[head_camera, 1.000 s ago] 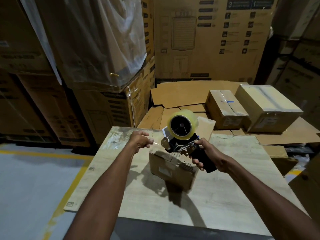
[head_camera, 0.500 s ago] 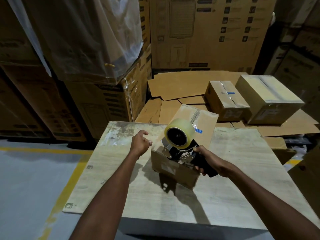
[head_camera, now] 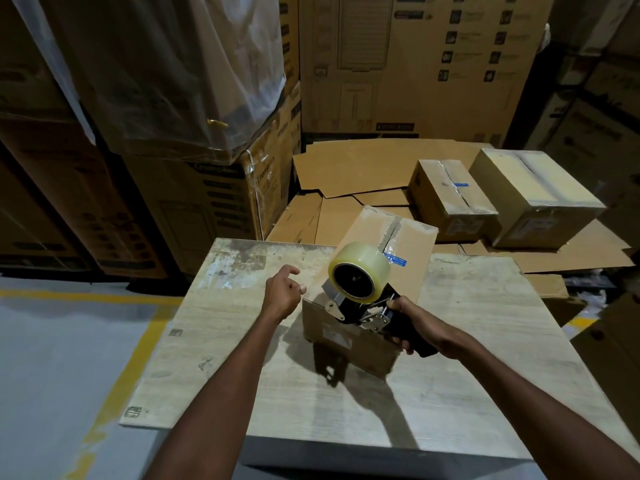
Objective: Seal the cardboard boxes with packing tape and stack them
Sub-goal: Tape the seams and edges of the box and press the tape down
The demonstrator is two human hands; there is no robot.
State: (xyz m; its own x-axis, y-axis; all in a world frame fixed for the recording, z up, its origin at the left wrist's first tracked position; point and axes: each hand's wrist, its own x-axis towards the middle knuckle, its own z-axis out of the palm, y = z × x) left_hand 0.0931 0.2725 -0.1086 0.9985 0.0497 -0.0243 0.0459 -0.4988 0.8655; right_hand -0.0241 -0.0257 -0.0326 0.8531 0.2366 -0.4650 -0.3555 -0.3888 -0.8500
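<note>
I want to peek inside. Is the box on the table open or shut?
Shut. On the box both top flaps lie flat, meeting at a seam.

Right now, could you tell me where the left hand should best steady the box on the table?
Probably the left top edge of the box, from the left: it is bare and nearest the left hand, while the tape dispenser and right hand occupy its near-right end.

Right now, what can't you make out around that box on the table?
Head view:
- Near top edge of the box: hidden by the tape dispenser.
- Its handle: covered by the right hand.
- Whether the left hand pinches tape: too dim to tell.
- Label print: too small.
</note>
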